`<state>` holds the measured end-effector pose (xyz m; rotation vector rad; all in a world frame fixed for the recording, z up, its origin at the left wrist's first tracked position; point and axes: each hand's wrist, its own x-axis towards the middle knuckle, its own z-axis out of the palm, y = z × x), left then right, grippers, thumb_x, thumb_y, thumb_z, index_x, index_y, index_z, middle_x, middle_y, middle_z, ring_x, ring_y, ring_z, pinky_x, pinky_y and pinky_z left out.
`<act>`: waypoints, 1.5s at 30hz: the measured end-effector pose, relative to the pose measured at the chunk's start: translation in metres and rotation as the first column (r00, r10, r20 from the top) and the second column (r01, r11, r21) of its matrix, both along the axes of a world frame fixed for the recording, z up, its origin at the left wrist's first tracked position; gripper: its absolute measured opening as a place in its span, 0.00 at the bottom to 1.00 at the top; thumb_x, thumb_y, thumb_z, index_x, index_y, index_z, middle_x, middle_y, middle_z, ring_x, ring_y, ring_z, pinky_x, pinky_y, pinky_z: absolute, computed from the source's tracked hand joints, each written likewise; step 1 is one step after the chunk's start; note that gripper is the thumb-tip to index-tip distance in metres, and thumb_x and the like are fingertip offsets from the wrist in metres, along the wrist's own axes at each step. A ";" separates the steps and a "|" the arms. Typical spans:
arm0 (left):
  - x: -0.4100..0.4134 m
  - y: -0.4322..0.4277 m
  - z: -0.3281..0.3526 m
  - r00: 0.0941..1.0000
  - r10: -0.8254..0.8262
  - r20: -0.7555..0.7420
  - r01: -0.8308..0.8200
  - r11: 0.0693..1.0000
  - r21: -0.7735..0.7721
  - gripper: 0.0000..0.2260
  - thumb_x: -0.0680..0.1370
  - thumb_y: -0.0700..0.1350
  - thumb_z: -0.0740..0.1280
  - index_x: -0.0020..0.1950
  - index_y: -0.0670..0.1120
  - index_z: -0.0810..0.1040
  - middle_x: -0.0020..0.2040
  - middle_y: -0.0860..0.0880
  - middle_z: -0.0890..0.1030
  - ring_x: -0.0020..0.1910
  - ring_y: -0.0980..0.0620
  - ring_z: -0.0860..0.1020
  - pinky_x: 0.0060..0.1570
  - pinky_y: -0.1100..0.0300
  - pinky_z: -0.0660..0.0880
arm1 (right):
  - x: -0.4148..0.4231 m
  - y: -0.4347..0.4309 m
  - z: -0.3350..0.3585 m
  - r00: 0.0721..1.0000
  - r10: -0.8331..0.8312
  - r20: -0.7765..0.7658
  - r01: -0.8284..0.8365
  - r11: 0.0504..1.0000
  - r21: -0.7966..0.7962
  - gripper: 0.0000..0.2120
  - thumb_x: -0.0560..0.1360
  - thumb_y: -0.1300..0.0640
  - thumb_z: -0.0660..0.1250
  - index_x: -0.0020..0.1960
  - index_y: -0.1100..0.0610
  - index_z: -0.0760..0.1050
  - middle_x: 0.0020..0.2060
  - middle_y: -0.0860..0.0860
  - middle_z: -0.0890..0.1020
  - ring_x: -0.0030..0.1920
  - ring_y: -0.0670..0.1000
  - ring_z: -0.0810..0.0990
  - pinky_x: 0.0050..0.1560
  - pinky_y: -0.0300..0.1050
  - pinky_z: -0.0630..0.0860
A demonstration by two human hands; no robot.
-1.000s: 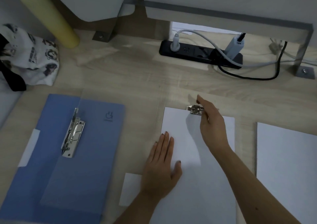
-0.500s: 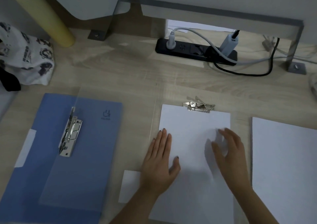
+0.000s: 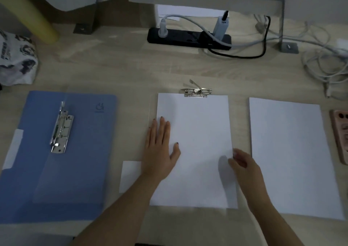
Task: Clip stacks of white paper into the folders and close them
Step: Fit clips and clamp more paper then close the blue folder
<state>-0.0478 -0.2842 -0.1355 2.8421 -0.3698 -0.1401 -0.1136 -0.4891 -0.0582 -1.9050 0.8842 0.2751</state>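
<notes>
The open blue plastic folder (image 3: 75,170) is lying at the left of the tabletop (image 3: 122,66). The left hand (image 3: 160,151), fingers straight and together, is pressing flat the middle stack of white paper (image 3: 197,132), a silver metal clip (image 3: 196,92) at its far edge. The right hand (image 3: 244,166) is curling at the stack's right edge; gripping or merely touching, I cannot tell. Squaring the sheets first looks wise.

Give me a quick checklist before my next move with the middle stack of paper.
1. Left hand flat on the middle stack: ok.
2. Metal clip over the stack's top edge: ok.
3. Clip lever down flat: cannot tell, it seems to stick up.
4. Right hand gripping the stack's right edge: cannot tell.
5. Blue folder filled: not ok, open with its clamp bare.
6. Right stack clipped: not ok, lies loose.
</notes>
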 end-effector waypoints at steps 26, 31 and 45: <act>0.006 -0.002 0.001 0.999 -0.003 0.051 0.000 0.998 0.062 0.29 0.77 0.52 0.53 0.74 0.39 0.59 0.75 0.40 0.59 0.75 0.42 0.57 0.73 0.53 0.50 | 0.022 -0.006 -0.020 0.975 -0.217 -0.042 0.218 0.975 0.045 0.09 0.75 0.58 0.64 0.50 0.61 0.80 0.43 0.53 0.80 0.49 0.55 0.77 0.58 0.53 0.74; 0.006 -0.001 0.003 0.998 0.002 0.056 -0.005 0.999 0.048 0.28 0.77 0.52 0.54 0.74 0.39 0.59 0.75 0.40 0.60 0.75 0.43 0.56 0.74 0.54 0.49 | 0.023 -0.006 -0.021 0.983 -0.179 -0.034 0.179 0.984 0.020 0.10 0.76 0.58 0.63 0.51 0.61 0.79 0.42 0.52 0.79 0.47 0.53 0.76 0.53 0.48 0.73; 0.005 0.000 0.003 1.000 0.014 0.007 -0.014 0.999 -0.030 0.29 0.78 0.53 0.53 0.76 0.42 0.53 0.77 0.44 0.54 0.77 0.45 0.51 0.74 0.55 0.47 | 0.145 0.025 0.012 0.893 0.345 0.289 -0.255 0.917 -0.306 0.21 0.77 0.62 0.58 0.70 0.58 0.63 0.69 0.53 0.66 0.68 0.51 0.66 0.60 0.34 0.60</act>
